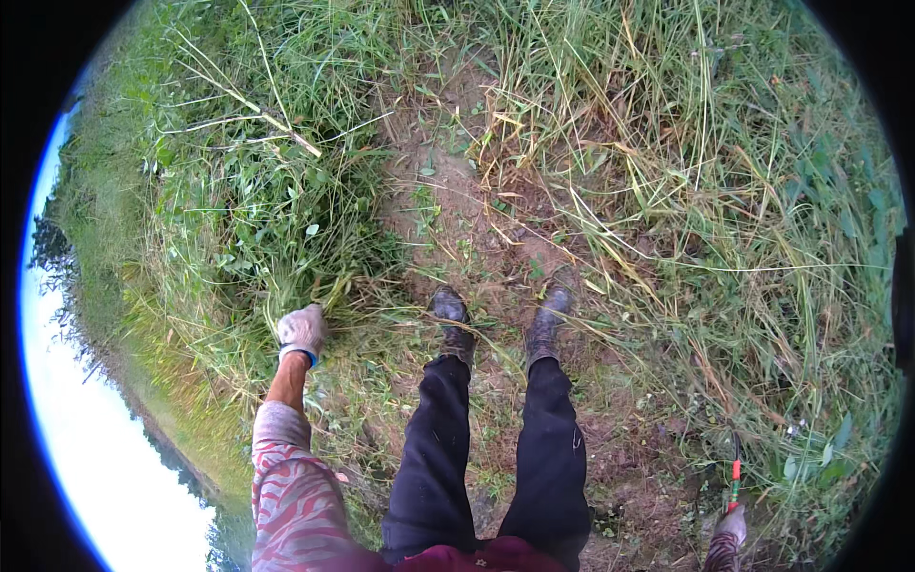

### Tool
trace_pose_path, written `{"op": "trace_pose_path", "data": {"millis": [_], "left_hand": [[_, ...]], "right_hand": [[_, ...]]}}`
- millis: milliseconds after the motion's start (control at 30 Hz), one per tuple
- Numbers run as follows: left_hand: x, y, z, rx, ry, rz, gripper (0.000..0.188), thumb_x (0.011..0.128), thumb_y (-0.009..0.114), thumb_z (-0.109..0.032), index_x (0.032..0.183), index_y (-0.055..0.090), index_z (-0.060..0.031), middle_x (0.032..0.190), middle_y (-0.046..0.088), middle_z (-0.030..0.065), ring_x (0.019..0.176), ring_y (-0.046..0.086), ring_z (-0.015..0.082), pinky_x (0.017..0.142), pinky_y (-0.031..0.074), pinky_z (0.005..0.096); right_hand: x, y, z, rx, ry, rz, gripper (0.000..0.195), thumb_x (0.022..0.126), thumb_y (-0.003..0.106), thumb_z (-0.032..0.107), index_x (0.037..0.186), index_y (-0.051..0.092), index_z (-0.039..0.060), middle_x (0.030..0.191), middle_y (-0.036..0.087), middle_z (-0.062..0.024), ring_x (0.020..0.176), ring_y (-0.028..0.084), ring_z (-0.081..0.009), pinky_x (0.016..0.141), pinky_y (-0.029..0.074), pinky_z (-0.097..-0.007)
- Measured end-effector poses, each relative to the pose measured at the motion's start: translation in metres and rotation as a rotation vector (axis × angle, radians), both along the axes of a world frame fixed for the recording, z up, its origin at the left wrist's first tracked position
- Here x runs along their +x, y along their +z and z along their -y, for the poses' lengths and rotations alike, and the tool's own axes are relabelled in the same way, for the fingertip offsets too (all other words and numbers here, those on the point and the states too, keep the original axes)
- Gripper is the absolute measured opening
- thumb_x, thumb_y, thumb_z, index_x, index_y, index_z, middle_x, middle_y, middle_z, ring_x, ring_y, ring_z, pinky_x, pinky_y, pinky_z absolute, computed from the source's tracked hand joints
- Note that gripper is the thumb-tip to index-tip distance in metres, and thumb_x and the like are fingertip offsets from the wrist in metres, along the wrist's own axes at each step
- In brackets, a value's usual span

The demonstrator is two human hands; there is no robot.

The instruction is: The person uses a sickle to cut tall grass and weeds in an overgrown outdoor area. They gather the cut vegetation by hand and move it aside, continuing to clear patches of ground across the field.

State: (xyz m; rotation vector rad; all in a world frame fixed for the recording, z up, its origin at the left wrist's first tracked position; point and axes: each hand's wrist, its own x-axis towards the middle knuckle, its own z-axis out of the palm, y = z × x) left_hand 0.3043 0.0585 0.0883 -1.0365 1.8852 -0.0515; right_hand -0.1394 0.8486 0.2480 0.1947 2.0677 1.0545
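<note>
My left hand (302,330), in a pale knit glove, is closed at the edge of a heap of long green grass (314,279), left of my boots. Its fingers are turned away, but grass stems come out from beside the fist. Far to the lower right, my right hand (730,525), also gloved, grips the red and green handle of a hand tool (735,479). The tool's thin dark metal end points up into the grass, and its full shape is hidden among the stems.
My dark boots (452,314) stand on a strip of bare soil (443,193) with scattered cut stems. Tall, tangled grass (715,214) lies to the right. A branched dry stalk (286,130) rests on leafy weeds at the upper left.
</note>
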Motion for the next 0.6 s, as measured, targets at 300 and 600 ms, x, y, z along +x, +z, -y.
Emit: {"op": "trace_pose_path", "data": {"millis": [300, 600], "left_hand": [[0.118, 0.107, -0.025, -0.058, 0.222, 0.314, 0.023, 0.086, 0.053, -0.021, 0.099, 0.069, -0.0094, 0.099, 0.068, 0.0186, 0.092, 0.067, 0.0338, 0.075, 0.053, 0.0444], [0.139, -0.008, -0.098, 0.514, 1.186, -0.228, 0.049, 0.085, 0.064, -0.033, 0.126, 0.057, -0.0087, 0.116, 0.065, 0.0147, 0.106, 0.061, 0.0258, 0.085, 0.050, 0.0354]], "right_hand": [[0.079, -0.108, 0.241, -0.777, 0.130, 0.176, 0.038, 0.080, 0.068, 0.036, 0.101, 0.052, 0.0083, 0.080, 0.066, -0.0194, 0.072, 0.064, -0.0409, 0.065, 0.050, -0.0506], [0.096, -0.114, 0.386, -1.080, -0.237, 0.239, 0.051, 0.079, 0.067, 0.043, 0.119, 0.053, 0.0130, 0.087, 0.066, -0.0215, 0.083, 0.063, -0.0427, 0.074, 0.049, -0.0509]]}}
